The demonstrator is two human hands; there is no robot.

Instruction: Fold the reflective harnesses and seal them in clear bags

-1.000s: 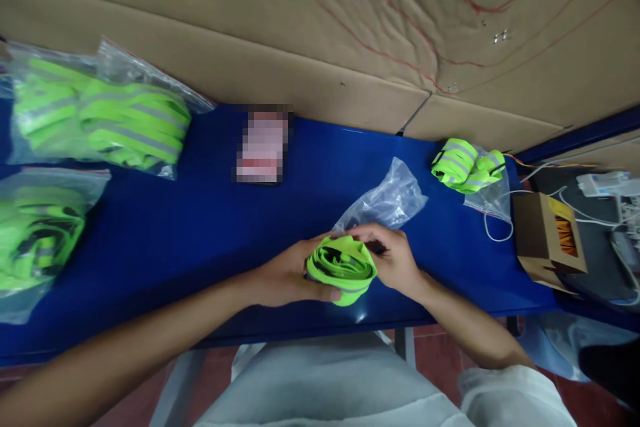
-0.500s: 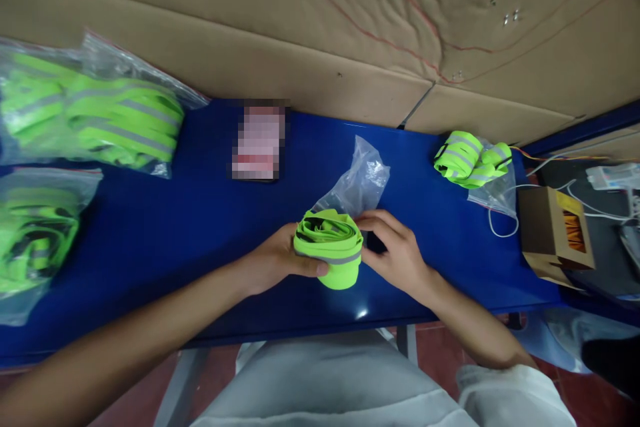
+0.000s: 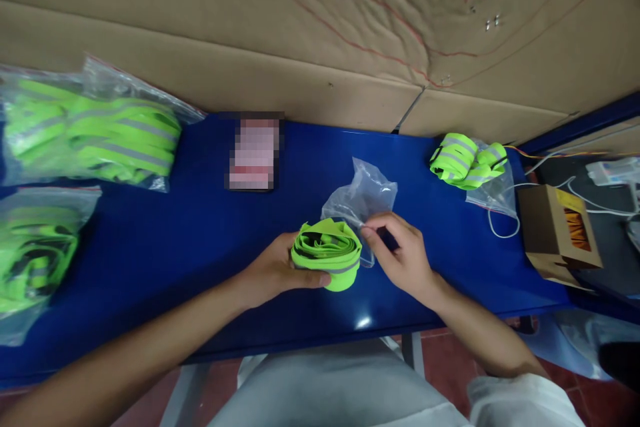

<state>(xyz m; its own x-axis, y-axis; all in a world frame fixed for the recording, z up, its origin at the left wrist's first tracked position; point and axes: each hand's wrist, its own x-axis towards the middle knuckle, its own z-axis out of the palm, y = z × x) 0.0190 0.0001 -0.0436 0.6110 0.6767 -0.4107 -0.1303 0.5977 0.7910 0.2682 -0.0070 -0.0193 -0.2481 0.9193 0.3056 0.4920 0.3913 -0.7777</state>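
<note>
My left hand (image 3: 280,263) is wrapped round a rolled neon-yellow reflective strap (image 3: 333,267) with a grey stripe, its thumb lying along the near side. The coil's top faces up, showing layered folds and dark patches. Beside it, my right hand (image 3: 403,253) pinches the edge of a clear plastic bag (image 3: 370,193) between thumb and fingertips. That bag is crumpled and spreads behind the roll, partly hidden by it. I cannot see anything inside the bag.
Bagged reflective straps (image 3: 115,137) lie at the left, with another filled bag (image 3: 40,253) nearer me. A phone-like object (image 3: 253,157), blurred out, lies at the back of the blue table (image 3: 200,227). More rolled straps (image 3: 467,160) and a cardboard box (image 3: 555,233) are at the right.
My right hand has moved from the roll's side to pinch the clear bag, which has shifted slightly right. My left hand keeps hold of the roll. The view has tilted a little.
</note>
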